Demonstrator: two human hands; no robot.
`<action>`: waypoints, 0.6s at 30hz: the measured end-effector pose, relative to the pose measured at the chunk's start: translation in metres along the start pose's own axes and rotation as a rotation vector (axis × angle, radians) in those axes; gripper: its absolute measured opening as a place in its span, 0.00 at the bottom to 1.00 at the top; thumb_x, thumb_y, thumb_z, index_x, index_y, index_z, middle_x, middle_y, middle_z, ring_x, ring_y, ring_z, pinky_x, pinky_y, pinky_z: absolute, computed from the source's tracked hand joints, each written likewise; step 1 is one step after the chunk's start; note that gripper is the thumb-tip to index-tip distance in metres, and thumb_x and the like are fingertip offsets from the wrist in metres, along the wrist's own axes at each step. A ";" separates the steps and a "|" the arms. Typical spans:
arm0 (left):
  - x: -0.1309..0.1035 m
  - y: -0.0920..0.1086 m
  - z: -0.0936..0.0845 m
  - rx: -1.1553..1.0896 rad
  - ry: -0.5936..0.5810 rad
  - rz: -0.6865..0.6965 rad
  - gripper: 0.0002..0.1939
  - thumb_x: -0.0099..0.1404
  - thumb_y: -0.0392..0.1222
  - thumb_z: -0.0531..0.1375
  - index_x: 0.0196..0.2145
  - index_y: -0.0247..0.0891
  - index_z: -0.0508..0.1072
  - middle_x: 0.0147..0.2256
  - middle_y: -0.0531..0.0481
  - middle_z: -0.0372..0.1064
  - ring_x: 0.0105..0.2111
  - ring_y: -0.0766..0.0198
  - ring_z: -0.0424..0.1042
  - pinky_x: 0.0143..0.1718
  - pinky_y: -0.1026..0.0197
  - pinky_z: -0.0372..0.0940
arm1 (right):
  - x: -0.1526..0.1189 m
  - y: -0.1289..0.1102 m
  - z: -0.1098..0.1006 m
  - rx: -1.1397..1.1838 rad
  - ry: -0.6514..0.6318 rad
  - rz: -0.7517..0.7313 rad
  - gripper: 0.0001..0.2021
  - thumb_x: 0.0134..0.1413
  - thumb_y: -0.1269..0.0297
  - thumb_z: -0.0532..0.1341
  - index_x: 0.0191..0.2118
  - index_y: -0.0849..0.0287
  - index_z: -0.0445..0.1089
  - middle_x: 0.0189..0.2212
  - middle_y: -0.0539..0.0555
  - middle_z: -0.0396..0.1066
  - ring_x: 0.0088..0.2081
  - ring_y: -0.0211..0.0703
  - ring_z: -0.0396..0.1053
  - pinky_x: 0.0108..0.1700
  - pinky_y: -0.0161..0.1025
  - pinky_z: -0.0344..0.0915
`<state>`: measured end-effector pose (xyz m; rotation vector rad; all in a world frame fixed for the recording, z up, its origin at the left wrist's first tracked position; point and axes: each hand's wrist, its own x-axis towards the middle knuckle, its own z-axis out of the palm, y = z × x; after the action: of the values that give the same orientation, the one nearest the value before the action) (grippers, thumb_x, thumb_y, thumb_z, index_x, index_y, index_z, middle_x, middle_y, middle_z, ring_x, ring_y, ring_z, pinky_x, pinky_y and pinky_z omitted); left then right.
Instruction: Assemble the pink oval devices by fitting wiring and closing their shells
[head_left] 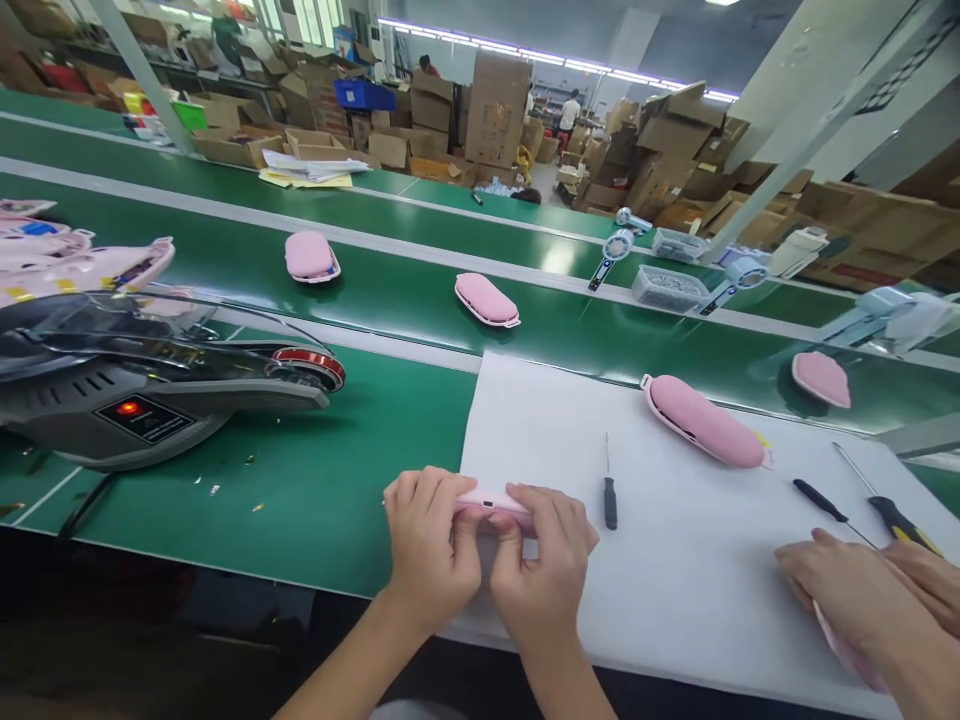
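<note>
Both hands grip one pink plastic case (489, 497) above the front edge of the white sheet (525, 420). My left hand (431, 540) is closed on its left end, and my right hand (544, 545) on its right end. The thumbs press from below, the fingers from above. A small dark slot shows in the case's edge between my hands. Most of the case is hidden by my fingers. To the right of my right hand lies a small screwdriver (610, 502) with a dark handle. A longer pink case (705, 420) rests farther back on the sheet.
At left stands a grey and black machine (150, 400) with a red light. Pink cases (486, 299) lie on the green conveyor (390, 270). At right, a co-worker's hands (862, 590) hold a pink piece near two screwdrivers (821, 499). A clear tub (667, 288) holds small parts.
</note>
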<state>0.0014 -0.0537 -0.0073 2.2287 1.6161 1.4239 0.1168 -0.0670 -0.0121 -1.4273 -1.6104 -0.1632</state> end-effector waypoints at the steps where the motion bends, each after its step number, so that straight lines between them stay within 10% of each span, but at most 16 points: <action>1: -0.001 -0.001 -0.002 0.009 -0.015 0.019 0.07 0.65 0.35 0.51 0.37 0.38 0.68 0.32 0.49 0.68 0.34 0.59 0.62 0.35 0.54 0.53 | 0.000 0.002 -0.003 0.021 -0.012 -0.002 0.05 0.60 0.68 0.55 0.39 0.59 0.67 0.34 0.52 0.72 0.37 0.44 0.67 0.42 0.43 0.55; 8: -0.018 -0.003 -0.016 0.056 -0.105 0.116 0.12 0.66 0.36 0.52 0.47 0.37 0.65 0.42 0.45 0.66 0.42 0.57 0.62 0.42 0.54 0.56 | -0.008 0.019 -0.028 0.159 -0.158 -0.060 0.14 0.63 0.67 0.54 0.53 0.57 0.64 0.46 0.57 0.70 0.48 0.46 0.67 0.48 0.46 0.65; 18: -0.024 0.003 0.001 0.124 -0.022 0.039 0.05 0.63 0.41 0.58 0.38 0.41 0.71 0.36 0.46 0.70 0.38 0.53 0.61 0.38 0.51 0.54 | -0.022 0.024 -0.015 0.247 0.044 -0.021 0.11 0.58 0.73 0.55 0.42 0.58 0.72 0.35 0.56 0.72 0.36 0.44 0.68 0.37 0.44 0.69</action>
<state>0.0037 -0.0728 -0.0214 2.3462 1.7075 1.3375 0.1414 -0.0846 -0.0307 -1.2100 -1.5512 -0.0071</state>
